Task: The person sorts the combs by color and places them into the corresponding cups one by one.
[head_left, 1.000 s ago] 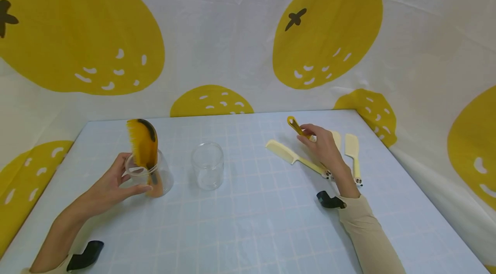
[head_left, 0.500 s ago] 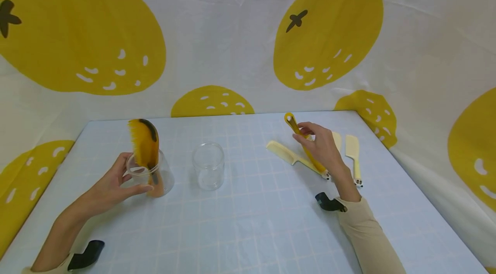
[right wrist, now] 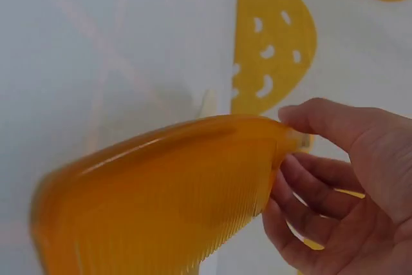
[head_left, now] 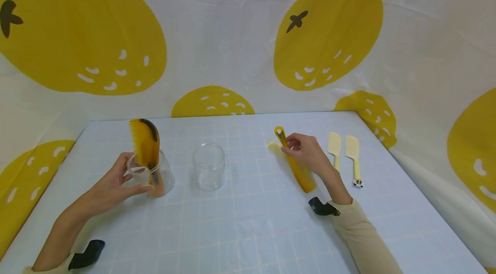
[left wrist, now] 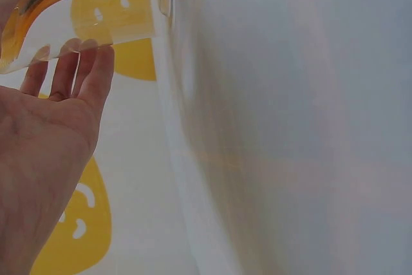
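Note:
My left hand (head_left: pixel 118 183) grips a clear glass cup (head_left: pixel 167 175) at the left of the table, thumb in front and fingers round its far side. An amber comb with a dark streak (head_left: pixel 147 144) stands in that cup, teeth end up and handle down. In the right wrist view, my right hand (right wrist: pixel 328 185) pinches a second amber comb (right wrist: pixel 174 191) near its handle between thumb and fingers. The head view shows this comb slanting, handle end up and toothed end low. Beneath it lies a cream comb (head_left: pixel 273 146), mostly hidden by the amber one and the hand.
A second clear glass cup (head_left: pixel 208 166) stands between the hands. Two cream combs with straight handles (head_left: pixel 335 144) lie side by side right of my right hand, the outer one with a panda-face end (head_left: pixel 358 183). A patterned white cloth (head_left: pixel 232 50) rises behind the table (head_left: pixel 240 231).
My right hand has lifted the amber comb and moved left and nearer with it, uncovering the two cream combs at right. The left hand and its cup have stayed in place.

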The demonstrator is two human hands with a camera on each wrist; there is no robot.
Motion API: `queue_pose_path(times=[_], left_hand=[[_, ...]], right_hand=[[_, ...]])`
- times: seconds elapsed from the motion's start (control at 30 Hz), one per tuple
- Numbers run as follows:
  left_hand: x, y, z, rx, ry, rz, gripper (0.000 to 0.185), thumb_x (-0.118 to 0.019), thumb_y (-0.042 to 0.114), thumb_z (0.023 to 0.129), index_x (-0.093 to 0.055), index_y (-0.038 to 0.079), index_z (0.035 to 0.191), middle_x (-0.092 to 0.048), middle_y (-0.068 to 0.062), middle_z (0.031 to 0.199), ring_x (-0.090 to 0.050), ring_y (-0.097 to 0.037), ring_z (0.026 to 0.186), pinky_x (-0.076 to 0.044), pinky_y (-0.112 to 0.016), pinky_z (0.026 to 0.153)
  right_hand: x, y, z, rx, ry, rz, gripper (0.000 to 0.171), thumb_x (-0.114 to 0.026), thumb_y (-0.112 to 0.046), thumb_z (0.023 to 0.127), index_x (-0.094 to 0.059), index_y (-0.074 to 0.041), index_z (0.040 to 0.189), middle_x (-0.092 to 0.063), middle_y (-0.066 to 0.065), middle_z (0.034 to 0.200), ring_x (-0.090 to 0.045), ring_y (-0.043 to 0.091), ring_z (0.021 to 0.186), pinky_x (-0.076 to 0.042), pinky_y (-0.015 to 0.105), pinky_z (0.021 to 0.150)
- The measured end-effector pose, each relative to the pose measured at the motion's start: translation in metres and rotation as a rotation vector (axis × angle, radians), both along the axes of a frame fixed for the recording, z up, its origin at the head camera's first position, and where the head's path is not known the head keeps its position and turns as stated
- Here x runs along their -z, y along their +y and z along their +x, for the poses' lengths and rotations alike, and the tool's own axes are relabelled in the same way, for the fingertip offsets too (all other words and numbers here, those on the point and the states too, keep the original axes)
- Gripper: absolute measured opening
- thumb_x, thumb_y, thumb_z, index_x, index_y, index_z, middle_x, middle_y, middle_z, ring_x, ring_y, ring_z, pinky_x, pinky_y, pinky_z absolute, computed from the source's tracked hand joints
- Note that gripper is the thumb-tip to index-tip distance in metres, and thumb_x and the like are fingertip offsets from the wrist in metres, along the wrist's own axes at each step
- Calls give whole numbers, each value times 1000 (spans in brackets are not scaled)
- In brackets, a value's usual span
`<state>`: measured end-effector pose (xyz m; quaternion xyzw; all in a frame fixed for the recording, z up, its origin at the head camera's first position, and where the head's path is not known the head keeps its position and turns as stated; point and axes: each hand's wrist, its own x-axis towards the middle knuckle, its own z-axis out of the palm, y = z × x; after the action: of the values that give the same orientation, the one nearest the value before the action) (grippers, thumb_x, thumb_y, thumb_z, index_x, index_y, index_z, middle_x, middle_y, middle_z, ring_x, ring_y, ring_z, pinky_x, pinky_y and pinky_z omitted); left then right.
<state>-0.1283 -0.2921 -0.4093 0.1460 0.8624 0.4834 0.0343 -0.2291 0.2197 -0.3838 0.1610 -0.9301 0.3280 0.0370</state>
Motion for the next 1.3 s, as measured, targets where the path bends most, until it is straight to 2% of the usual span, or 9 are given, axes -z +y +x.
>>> queue_pose_path(times=[0.07, 0.17, 0.33, 0.57, 0.8, 0.9, 0.97, 1.07, 1.3], left_hand=[[0, 0, 0, -4, -13, 6, 67, -78, 15, 93, -28, 12, 138, -37, -12, 146, -36, 5, 125, -34, -45, 120], [-1, 0, 0, -4, -25, 21, 68, -79, 15, 93, -28, 12, 138, -36, -14, 148, -34, 2, 126, -26, -78, 105], [-1, 0, 0, -8, -30, 22, 69, -79, 15, 92, -27, 11, 138, -36, -15, 148, -34, -4, 129, -25, -79, 105], [-2, 1, -1, -22, -42, 10, 70, -79, 17, 92, -26, 10, 138, -35, -17, 149, -30, -37, 136, -26, -78, 105], [-1, -1, -2, -10, -29, 16, 71, -78, 11, 92, -25, 6, 139, -34, -18, 150, -30, -38, 137, -26, -79, 104], [0, -2, -1, -7, -11, 1, 69, -78, 10, 93, -26, 7, 139, -36, -14, 148, -35, -21, 136, -31, -66, 112], [1, -2, -1, 0, 11, -3, 68, -77, 9, 93, -27, 8, 138, -37, -10, 145, -38, -8, 131, -37, -41, 117], [2, -2, -1, 12, 38, 2, 66, -77, 7, 92, -29, 8, 137, -39, -7, 141, -39, 4, 125, -36, -5, 102], [2, -2, -1, 11, 38, -3, 67, -77, 7, 92, -28, 7, 138, -38, -9, 143, -38, 5, 124, -35, -4, 102]], right_hand=[[2, -3, 0, -1, -16, 11, 28, -77, -18, 94, -70, 3, 109, -71, 9, 91, -64, 23, 82, -55, 31, 70], [6, -6, 1, 2, -31, 21, 26, -77, -18, 93, -70, 3, 106, -71, 9, 89, -63, 23, 80, -55, 32, 70], [13, -9, 0, -29, -56, 29, 23, -77, -15, 93, -71, 3, 106, -72, 10, 90, -65, 23, 80, -57, 35, 72], [18, -13, 3, -70, -119, 23, 16, -73, -13, 96, -72, 1, 102, -74, 9, 90, -68, 22, 80, -60, 34, 71], [21, -16, 6, -89, -126, 35, 13, -73, -12, 97, -71, 0, 98, -72, 7, 87, -66, 19, 78, -58, 31, 69], [20, -17, 8, -96, -146, 66, 12, -73, -12, 97, -71, 0, 99, -71, 6, 89, -66, 19, 81, -58, 32, 73], [18, -17, 10, -102, -168, 83, 13, -73, -12, 97, -70, 0, 101, -71, 6, 91, -65, 19, 84, -59, 33, 76], [15, -16, 13, -124, -181, 104, 15, -73, -11, 96, -68, 2, 103, -70, 7, 92, -65, 20, 85, -59, 35, 78], [13, -15, 17, -149, -173, 113, 18, -76, -12, 94, -68, 2, 101, -69, 7, 90, -63, 19, 82, -58, 34, 76]])
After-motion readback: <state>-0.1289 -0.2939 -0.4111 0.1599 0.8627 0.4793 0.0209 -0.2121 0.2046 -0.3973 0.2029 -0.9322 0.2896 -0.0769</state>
